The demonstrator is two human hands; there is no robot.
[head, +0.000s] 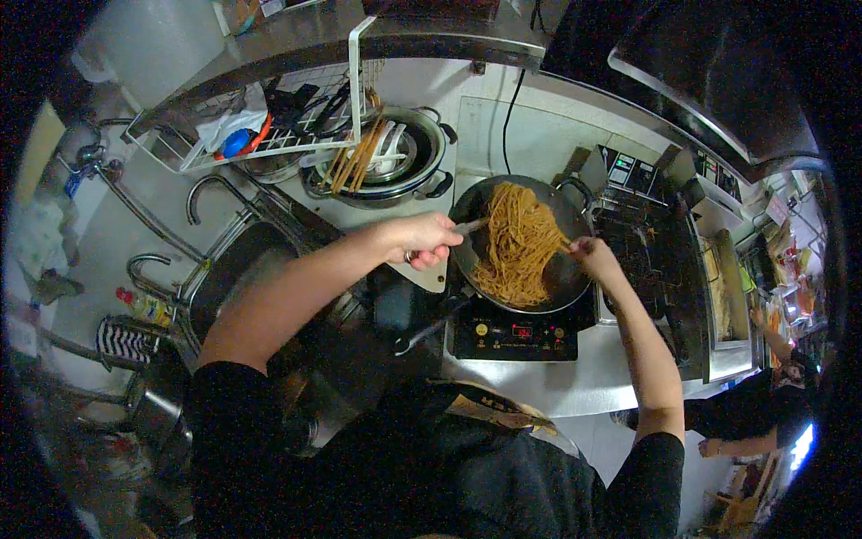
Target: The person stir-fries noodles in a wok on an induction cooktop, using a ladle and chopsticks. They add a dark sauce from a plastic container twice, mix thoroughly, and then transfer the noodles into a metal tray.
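Observation:
Brown noodles [518,249] lie heaped in a dark wok [471,195], which sits on a black induction cooker [515,340] with a lit red display. My left hand [427,242] grips the pale handle of a utensil [471,226]; its far end goes into the noodles and is hidden. On the opposite side, my right hand [596,259] is closed at the wok's right edge around a thin, light-brown utensil, possibly chopsticks [564,247], which reaches into the noodles. The wok's long handle [427,333] points toward me, with neither hand on it.
Stacked pots [431,145] with chopsticks and spoons stand behind left, under a white wire rack [269,148]. A sink [236,276] lies left. Fryer-like equipment [633,263] stands right. Another person [747,404] is at far right.

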